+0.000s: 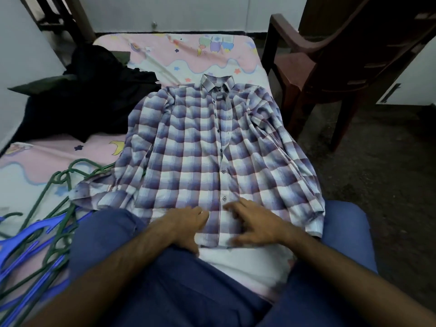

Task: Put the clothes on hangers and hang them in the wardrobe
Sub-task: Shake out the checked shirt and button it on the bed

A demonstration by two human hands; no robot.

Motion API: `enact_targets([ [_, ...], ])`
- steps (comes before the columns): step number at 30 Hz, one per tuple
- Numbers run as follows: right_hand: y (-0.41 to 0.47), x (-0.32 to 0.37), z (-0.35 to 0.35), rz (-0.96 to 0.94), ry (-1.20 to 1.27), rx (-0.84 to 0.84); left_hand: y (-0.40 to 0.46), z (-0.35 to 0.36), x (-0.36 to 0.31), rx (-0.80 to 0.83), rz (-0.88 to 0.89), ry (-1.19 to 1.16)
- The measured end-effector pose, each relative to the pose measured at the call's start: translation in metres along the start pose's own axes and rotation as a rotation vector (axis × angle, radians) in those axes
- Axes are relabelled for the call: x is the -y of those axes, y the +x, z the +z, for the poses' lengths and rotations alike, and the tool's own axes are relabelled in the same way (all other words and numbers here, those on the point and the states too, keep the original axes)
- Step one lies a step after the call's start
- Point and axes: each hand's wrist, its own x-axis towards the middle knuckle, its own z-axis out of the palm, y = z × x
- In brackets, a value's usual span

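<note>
Checked shirt (207, 147) flat on bed (212, 53); left hand (186, 226), right hand (256, 224) on hem.

Your left hand (186, 226) and right hand (254, 224) lie palm-down, side by side, fingers loosely spread and a bit blurred, with both bare forearms reaching forward over your knees.

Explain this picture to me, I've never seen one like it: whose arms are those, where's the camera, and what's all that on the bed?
There is no machine here. A person wears a wide-angle camera on the head, looking down at their own arms and blue-trousered knees. A plaid button-up shirt lies flat, front up, on a bed with a pink cartoon sheet. The left hand and right hand rest on its bottom hem; neither clearly grips anything. Blue hangers and green hangers lie tangled at the left, beside a pile of dark clothes. A brown chair stands at the right.
</note>
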Motion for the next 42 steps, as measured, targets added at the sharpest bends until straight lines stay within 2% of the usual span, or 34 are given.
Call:
enact_targets([
  [3, -0.02, 0.009, 0.011, -0.034, -0.289, 0.087, -0.005, 0.009, -0.019, -0.055, -0.038, 0.215],
  [5, -0.025, 0.019, 0.015, -0.013, -0.383, 0.053, -0.003, 0.009, -0.03, -0.083, -0.064, 0.253],
  [8, -0.018, 0.029, 0.016, -0.021, -0.373, -0.06, 0.002, 0.009, -0.032, -0.174, -0.078, 0.346],
  [10, -0.011, 0.03, 0.013, 0.014, -0.293, -0.067, 0.004, 0.006, -0.027, -0.234, -0.081, 0.402],
  [12, -0.007, 0.03, 0.006, 0.053, -0.191, -0.044, 0.003, -0.001, -0.026, -0.218, -0.091, 0.305],
  [17, -0.009, 0.041, -0.001, 0.097, -0.017, 0.162, 0.004, -0.02, -0.039, 0.151, -0.098, -0.012],
  [22, -0.018, 0.043, 0.011, 0.066, 0.07, 0.415, 0.013, -0.01, -0.052, 0.443, -0.046, -0.108],
  [26, -0.002, 0.031, -0.005, 0.165, 0.444, 0.738, 0.019, -0.02, -0.035, 0.56, -0.074, -0.413],
  [27, 0.009, 0.023, -0.016, 0.187, 0.491, 0.712, 0.023, -0.028, -0.024, 0.509, -0.066, -0.493],
  [28, 0.021, 0.014, -0.027, 0.211, 0.507, 0.6, 0.028, -0.036, -0.011, 0.392, -0.048, -0.53],
  [31, 0.065, -0.011, -0.056, 0.333, 0.527, 0.017, 0.05, -0.058, 0.025, -0.202, -0.081, -0.476],
  [33, 0.093, -0.014, -0.066, 0.405, 0.627, -0.251, 0.067, -0.062, 0.038, -0.482, -0.145, -0.668],
  [34, 0.107, -0.014, -0.066, 0.436, 0.678, -0.31, 0.076, -0.061, 0.041, -0.556, -0.169, -0.781],
  [36, 0.128, -0.018, -0.063, 0.471, 0.692, -0.322, 0.093, -0.056, 0.045, -0.642, -0.19, -0.878],
  [39, 0.138, -0.032, -0.048, 0.477, 0.655, -0.354, 0.109, -0.048, 0.046, -0.702, -0.196, -0.822],
  [42, 0.133, -0.044, -0.036, 0.446, 0.786, -0.449, 0.118, -0.049, 0.051, -0.68, -0.158, -0.694],
])
